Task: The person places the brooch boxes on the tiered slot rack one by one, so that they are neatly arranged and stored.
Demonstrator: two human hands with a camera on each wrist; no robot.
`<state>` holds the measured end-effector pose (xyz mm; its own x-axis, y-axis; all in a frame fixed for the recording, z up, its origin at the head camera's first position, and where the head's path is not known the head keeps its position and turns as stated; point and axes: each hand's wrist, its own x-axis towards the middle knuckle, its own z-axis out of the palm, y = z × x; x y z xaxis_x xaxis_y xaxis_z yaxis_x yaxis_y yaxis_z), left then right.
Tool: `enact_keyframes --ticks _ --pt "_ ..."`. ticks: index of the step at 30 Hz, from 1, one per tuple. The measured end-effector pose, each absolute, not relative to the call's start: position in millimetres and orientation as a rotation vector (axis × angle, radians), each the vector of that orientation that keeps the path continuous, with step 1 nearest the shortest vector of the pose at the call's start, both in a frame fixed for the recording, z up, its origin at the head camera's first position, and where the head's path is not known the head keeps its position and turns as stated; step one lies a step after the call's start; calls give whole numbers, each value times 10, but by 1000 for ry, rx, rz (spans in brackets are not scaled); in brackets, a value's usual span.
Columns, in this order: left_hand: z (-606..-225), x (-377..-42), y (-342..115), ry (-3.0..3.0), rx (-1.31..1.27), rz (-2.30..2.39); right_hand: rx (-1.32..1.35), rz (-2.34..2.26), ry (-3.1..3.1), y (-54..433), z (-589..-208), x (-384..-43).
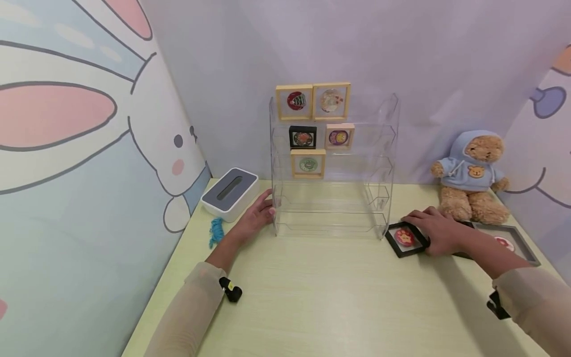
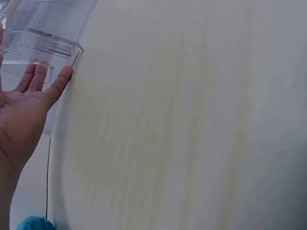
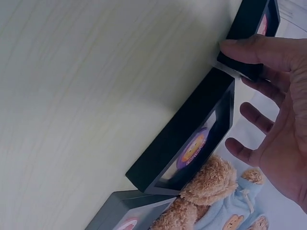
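Observation:
A clear acrylic display rack (image 1: 330, 230) stands on the table against the back wall, with several small framed badges on its upper tiers. My left hand (image 1: 256, 214) rests at its left side; in the left wrist view that hand's extended fingers (image 2: 60, 85) touch the clear plastic. On the right, my right hand (image 1: 439, 230) pinches the near corner of a black display frame (image 1: 394, 241) holding a red badge with a yellow star shape. The thumb (image 3: 240, 50) lies along the frame's edge. Close beside it is another black frame (image 3: 180, 134) with a purple-rimmed badge.
A grey frame (image 1: 526, 243) lies at the far right, by a teddy bear (image 1: 475, 171) in a blue hoodie. Left of the rack sit a white tissue box (image 1: 241, 201) with a grey top and a bundle of blue cord (image 1: 216, 232). Light wooden frames (image 1: 294, 118) occupy the top tier.

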<state>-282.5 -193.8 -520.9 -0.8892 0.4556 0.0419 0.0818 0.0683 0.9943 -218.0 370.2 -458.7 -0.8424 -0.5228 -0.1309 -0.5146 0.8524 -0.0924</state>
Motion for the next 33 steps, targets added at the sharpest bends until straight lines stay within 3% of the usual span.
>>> enact_keyframes --ticks 13,25,33 --pt "-5227 -2799 -1943 2077 549 1897 -924 -128 3044 3914 -4616 -2029" --pt "-5219 -2797 -1937 2079 542 1906 -939 -219 3251 4062 -4281 -1913" --pt "-5212 -2810 -1928 2103 526 1886 -1248 -342 3409 4159 -4075 -2024"
